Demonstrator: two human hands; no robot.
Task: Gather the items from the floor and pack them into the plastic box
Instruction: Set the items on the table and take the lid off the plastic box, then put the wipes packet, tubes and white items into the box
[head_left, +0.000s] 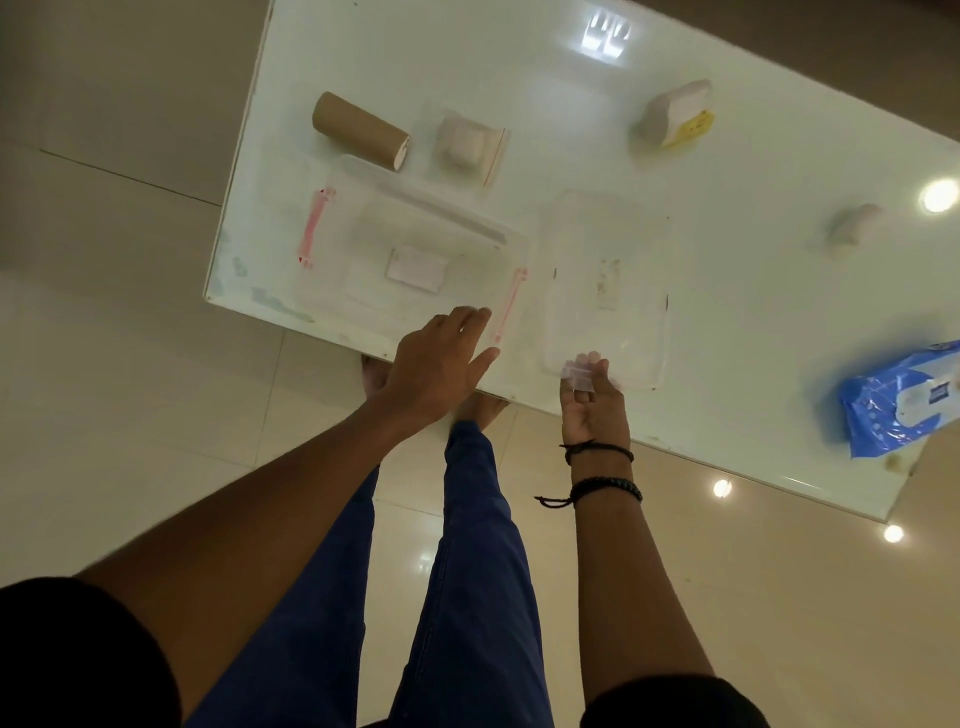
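A clear plastic box (363, 312) with pink latches stands on the white table, holding a small white pad (418, 270). Its clear lid (608, 291) lies flat just to the right of it. My left hand (441, 364) hovers open at the box's near right corner, fingers spread beside the pink latch (506, 306). My right hand (592, 402) is at the lid's near edge, its fingertips closed on the lid's clear tab. A brown roll (358, 130) and a zip bag with a white lump (467, 145) lie behind the box.
The white glass table (753, 291) runs diagonally over a tiled floor. A white and yellow pack (675, 114) lies at the far side, a small white piece (857, 226) to the right, and a blue wipes pack (898, 400) at the near right edge. My legs stand against the table's near edge.
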